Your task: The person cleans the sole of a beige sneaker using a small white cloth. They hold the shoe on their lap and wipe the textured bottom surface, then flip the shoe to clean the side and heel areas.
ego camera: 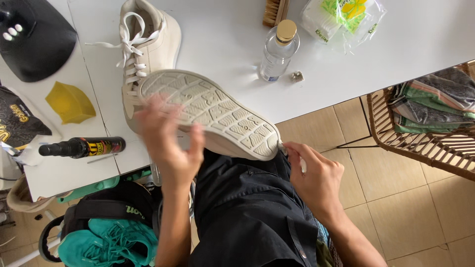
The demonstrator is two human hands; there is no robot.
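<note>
Head view: cream sneaker [213, 111] sole-up (tread grimy), both hands [170, 143] clamped on it, left perhaps blurred.

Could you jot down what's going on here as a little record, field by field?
Held shoe: cream sneaker, sole up, over the person's lap
Left hand: grips the sneaker's side, blurred
Right hand: fingertips at the sole's end
Second shoe: matching laced sneaker on the white table
Also on table: clear bottle, black spray bottle, yellow cloth, brush
Right side: wicker basket with folded cloths
</note>
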